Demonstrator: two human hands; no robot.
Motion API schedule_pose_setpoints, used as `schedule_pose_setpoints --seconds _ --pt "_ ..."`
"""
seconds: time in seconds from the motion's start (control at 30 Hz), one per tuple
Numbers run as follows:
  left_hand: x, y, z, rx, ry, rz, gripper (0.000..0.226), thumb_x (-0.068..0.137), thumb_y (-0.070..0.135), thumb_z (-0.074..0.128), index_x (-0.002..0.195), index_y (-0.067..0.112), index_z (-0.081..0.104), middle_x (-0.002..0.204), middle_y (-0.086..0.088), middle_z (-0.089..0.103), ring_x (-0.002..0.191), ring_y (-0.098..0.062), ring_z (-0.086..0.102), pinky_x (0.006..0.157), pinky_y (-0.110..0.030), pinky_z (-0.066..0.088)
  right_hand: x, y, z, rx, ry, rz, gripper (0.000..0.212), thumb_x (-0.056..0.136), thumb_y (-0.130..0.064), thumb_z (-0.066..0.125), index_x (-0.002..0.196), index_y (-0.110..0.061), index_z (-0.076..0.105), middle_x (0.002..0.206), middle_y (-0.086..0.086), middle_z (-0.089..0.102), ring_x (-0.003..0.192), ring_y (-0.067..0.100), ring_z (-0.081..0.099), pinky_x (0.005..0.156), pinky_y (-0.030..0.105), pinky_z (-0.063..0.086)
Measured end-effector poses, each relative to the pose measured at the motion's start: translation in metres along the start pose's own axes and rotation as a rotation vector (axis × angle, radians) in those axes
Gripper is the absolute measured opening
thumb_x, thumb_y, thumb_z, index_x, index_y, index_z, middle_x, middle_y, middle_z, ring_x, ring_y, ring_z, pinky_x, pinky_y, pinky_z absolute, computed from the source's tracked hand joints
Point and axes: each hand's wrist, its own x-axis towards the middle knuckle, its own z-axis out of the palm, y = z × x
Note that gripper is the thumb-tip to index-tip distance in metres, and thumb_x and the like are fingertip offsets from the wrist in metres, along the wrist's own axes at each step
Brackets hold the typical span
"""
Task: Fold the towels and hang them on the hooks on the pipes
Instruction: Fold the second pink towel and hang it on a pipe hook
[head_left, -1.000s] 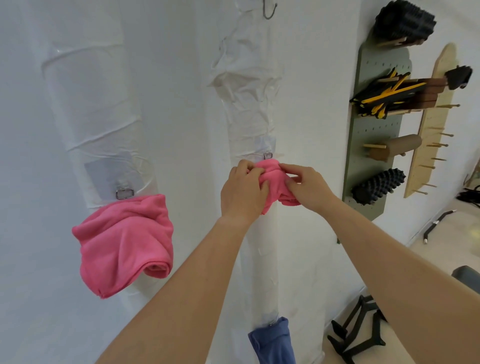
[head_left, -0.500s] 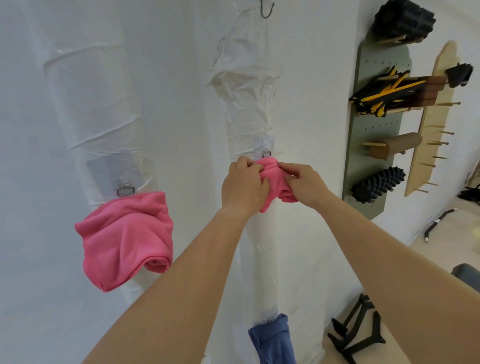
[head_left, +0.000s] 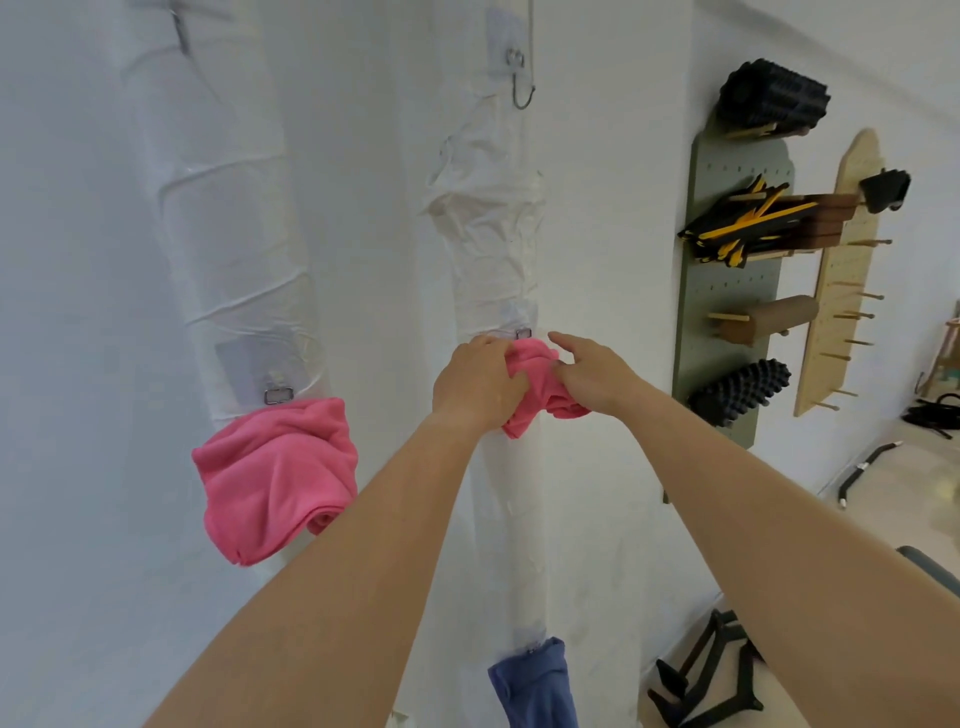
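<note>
Nearest to us, both forearms reach up and out toward the wall. Our left hand (head_left: 480, 382) has its fingers curled round the bunched pink towel (head_left: 535, 371). Our right hand (head_left: 592, 371) pinches the same cloth from the other side, forefinger stretched toward the small metal hook (head_left: 523, 333) just above. The towel sits pressed against the middle pipe (head_left: 498, 249), its top edge touching or nearly touching that hook; we cannot tell whether it has caught yet.

We judge the step in hand to be the hanging of this towel. The next move calls for working a fold of cloth over the hook, then easing both grips off slowly so the bundle does not slip down the pipe.

Lower on the same pipe hangs a blue towel (head_left: 535, 686). To the left, another pink towel (head_left: 275, 473) hangs from the left pipe (head_left: 234, 234). Higher up, a bare hook (head_left: 522, 93) waits. Farther right, a green pegboard (head_left: 727, 291) carries rollers on the wall.
</note>
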Motion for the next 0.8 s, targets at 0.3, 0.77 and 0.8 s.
schedule_pose_setpoints --seconds 0.3,0.77,0.8 --pt "-0.027 -0.001 -0.026 -0.039 -0.077 0.003 0.055 0.070 0.060 0.046 0.123 0.046 0.052 0.113 0.016 0.062 0.104 -0.015 0.062 0.082 -0.038 0.055 -0.036 -0.023 -0.009 -0.324 0.031 -0.004 0.056 0.092 -0.028 0.054 0.145 -0.017 0.041 0.138 0.009 0.056 0.093 0.022 0.066 0.075 0.029 0.057" --pt "-0.187 -0.042 -0.160 0.079 -0.108 -0.014 0.070 0.091 0.047 0.057 0.148 0.014 0.035 0.149 -0.009 0.044 0.136 -0.030 0.042 0.105 -0.042 0.037 -0.170 -0.130 0.044 -0.708 -0.084 0.005 0.065 0.080 -0.060 0.054 0.129 -0.018 0.044 0.132 -0.001 0.044 0.124 0.029 0.042 0.102 0.049 0.041" --pt "-0.205 -0.049 -0.172 0.073 -0.109 -0.003 0.064 0.088 0.048 0.058 0.142 0.017 0.043 0.142 -0.007 0.049 0.131 -0.029 0.047 0.100 -0.041 0.041 -0.187 -0.144 0.053 -0.721 -0.077 -0.012 0.070 0.083 -0.059 0.054 0.138 -0.018 0.040 0.140 0.004 0.042 0.132 0.033 0.038 0.105 0.051 0.039"
